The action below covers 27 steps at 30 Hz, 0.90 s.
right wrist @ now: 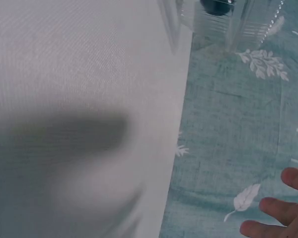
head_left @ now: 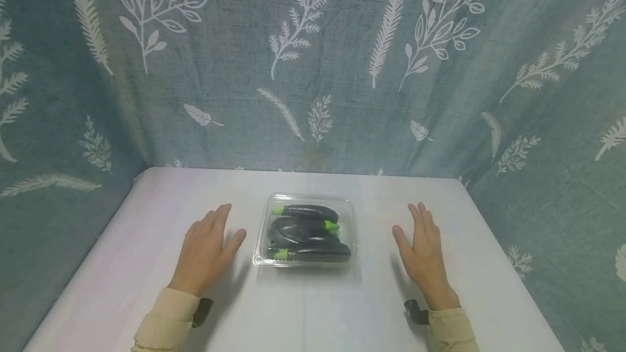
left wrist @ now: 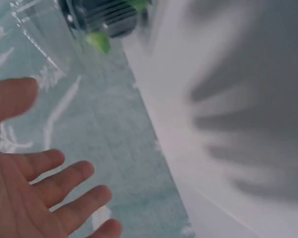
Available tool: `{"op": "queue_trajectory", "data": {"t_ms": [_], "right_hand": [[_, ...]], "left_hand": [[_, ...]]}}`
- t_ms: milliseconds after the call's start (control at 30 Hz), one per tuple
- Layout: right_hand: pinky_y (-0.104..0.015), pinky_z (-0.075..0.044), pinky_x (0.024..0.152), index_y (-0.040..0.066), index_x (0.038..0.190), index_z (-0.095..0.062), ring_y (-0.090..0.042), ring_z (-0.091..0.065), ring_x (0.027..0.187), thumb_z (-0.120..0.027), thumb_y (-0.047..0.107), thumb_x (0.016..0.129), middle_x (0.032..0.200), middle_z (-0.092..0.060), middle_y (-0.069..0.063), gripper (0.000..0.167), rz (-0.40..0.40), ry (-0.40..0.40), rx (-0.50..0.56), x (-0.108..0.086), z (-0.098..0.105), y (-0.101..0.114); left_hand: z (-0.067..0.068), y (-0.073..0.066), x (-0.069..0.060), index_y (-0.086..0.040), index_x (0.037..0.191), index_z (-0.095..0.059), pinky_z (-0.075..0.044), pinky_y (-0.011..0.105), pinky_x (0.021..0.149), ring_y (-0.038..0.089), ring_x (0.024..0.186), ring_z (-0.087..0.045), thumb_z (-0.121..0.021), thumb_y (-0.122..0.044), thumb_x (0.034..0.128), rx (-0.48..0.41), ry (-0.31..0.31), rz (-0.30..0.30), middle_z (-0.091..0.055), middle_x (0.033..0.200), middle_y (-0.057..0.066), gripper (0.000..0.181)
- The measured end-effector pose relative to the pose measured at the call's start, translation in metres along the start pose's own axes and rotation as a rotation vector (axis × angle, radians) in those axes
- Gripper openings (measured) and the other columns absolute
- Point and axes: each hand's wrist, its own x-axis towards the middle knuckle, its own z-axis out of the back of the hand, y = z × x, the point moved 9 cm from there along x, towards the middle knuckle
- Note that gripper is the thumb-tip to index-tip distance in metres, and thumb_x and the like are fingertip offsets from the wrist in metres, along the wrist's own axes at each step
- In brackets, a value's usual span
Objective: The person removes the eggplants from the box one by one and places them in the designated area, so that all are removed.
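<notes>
Toward the left edge of the white table [head_left: 381, 297], left hand [head_left: 207, 249] released and grasping nothing, just above the surface, fingers extended toward the far edge, thumb spread toward the box; beige left sleeve [head_left: 163, 319] and black wrist strap [head_left: 202, 312] behind.

Next to the right, well apart from both hands, clear plastic box [head_left: 348, 217] set about midway between left and right edges, long axis running left to right, roughly parallel to the far edge. Inside, glossy dark eggplants lying lengthwise, filling most of the box: far eggplant [head_left: 315, 212] with green stem end pointing left; middle eggplant [head_left: 300, 228], broader, with stem end pointing right; near eggplant [head_left: 318, 253] pointing left again. Too overlapped in the middle for a sure count.

Toward the right edge, right hand [head_left: 423, 249], likewise released and grasping nothing, fingers toward the far edge, thumb spread leftward. Beyond the far edge, leaf-patterned curtain [head_left: 342, 113].
</notes>
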Motion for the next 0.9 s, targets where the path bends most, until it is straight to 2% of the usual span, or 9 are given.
{"op": "queue_trajectory", "data": {"t_ms": [67,133,267,500,667,900], "right_hand": [[-0.067,-0.017,0.117,0.000,0.153,-0.036,-0.053,-0.020,0.147,-0.057,0.033,0.104,0.161,-0.025,-0.027,0.063,-0.005,0.008,0.022,0.000,-0.001,0.000],[-0.066,-0.017,0.118,0.002,0.155,-0.033,-0.049,-0.018,0.149,-0.056,0.034,0.105,0.163,-0.023,-0.026,0.064,-0.015,0.022,0.054,0.000,-0.001,0.001],[-0.065,-0.016,0.120,0.006,0.160,-0.025,-0.043,-0.014,0.152,-0.054,0.036,0.106,0.166,-0.017,-0.021,0.068,-0.032,0.068,0.116,0.001,-0.004,0.007],[-0.065,-0.014,0.120,0.014,0.164,-0.014,-0.035,-0.007,0.155,-0.058,0.040,0.103,0.169,-0.008,-0.014,0.080,0.000,0.203,0.181,-0.004,-0.022,0.030],[-0.061,-0.013,0.122,0.020,0.165,-0.006,-0.030,-0.006,0.156,-0.066,0.043,0.098,0.170,-0.005,-0.008,0.093,0.031,0.320,0.246,-0.010,-0.040,0.046],[-0.056,-0.014,0.123,0.021,0.164,0.000,-0.031,-0.007,0.155,-0.072,0.051,0.091,0.170,-0.002,-0.008,0.107,0.066,0.457,0.273,-0.019,-0.067,0.065]], "left_hand": [[-0.002,-0.006,0.001,0.007,0.148,-0.042,-0.040,0.063,0.105,0.047,0.129,-0.051,-0.067,-0.039,0.0965,-0.043,0.018,0.003,-0.052,0.143,0.028,0.073],[-0.006,-0.013,0.002,0.006,0.152,-0.036,-0.038,0.062,0.109,0.046,0.134,-0.047,-0.069,-0.048,0.0944,-0.089,0.060,0.010,-0.047,0.148,0.027,0.085],[-0.018,-0.027,0.000,0.002,0.157,-0.028,-0.035,0.057,0.114,0.041,0.141,-0.041,-0.074,-0.060,0.0853,-0.159,0.136,-0.002,-0.040,0.156,0.023,0.105],[-0.039,-0.041,-0.004,-0.003,0.158,-0.026,-0.039,0.055,0.113,0.036,0.141,-0.044,-0.089,-0.051,0.0717,-0.240,0.179,-0.062,-0.042,0.155,0.018,0.117],[-0.053,-0.042,-0.007,-0.001,0.159,-0.022,-0.037,0.055,0.114,0.038,0.142,-0.041,-0.093,-0.043,0.0697,-0.282,0.240,-0.035,-0.039,0.157,0.021,0.121],[-0.061,-0.042,-0.008,0.000,0.160,-0.020,-0.039,0.054,0.113,0.039,0.141,-0.043,-0.090,-0.047,0.0717,-0.253,0.280,0.003,-0.037,0.159,0.021,0.122]]}}
